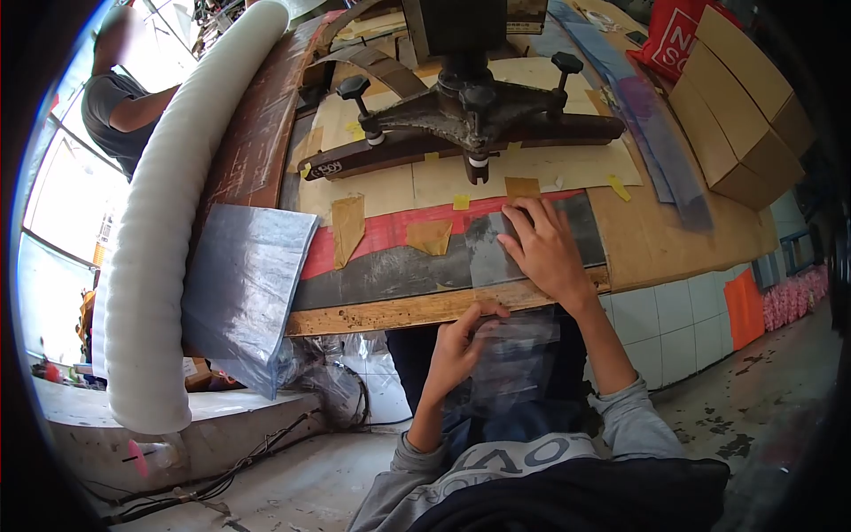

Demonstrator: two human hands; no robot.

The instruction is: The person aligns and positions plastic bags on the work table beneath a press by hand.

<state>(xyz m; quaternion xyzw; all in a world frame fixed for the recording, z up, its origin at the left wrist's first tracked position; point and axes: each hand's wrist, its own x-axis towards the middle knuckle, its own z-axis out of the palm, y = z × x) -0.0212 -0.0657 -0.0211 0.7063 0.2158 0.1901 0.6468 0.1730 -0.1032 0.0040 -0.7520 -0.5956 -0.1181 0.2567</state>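
Observation:
A clear plastic sheet point(490, 253) lies on the dark strip along the table's front edge, below the press bar. My right hand point(548, 255) rests on its right part with the fingers stretched out and apart. Lower down, at the wooden edge, my left hand point(457, 350) has its fingers curled around the edge of clear plastic. More clear plastic sheets point(519, 368) hang or lie over my lap, overlapping so that I cannot separate them. Above both hands stands the press head point(474, 111) with its long dark bar point(558, 133), apart from my fingers.
A stack of bluish plastic sheets point(253, 275) overhangs the table at left, beside a long white foam roll point(164, 222). Cardboard boxes point(736, 124) and a red bag point(669, 40) stand at right. Another person point(124, 106) is at the far left.

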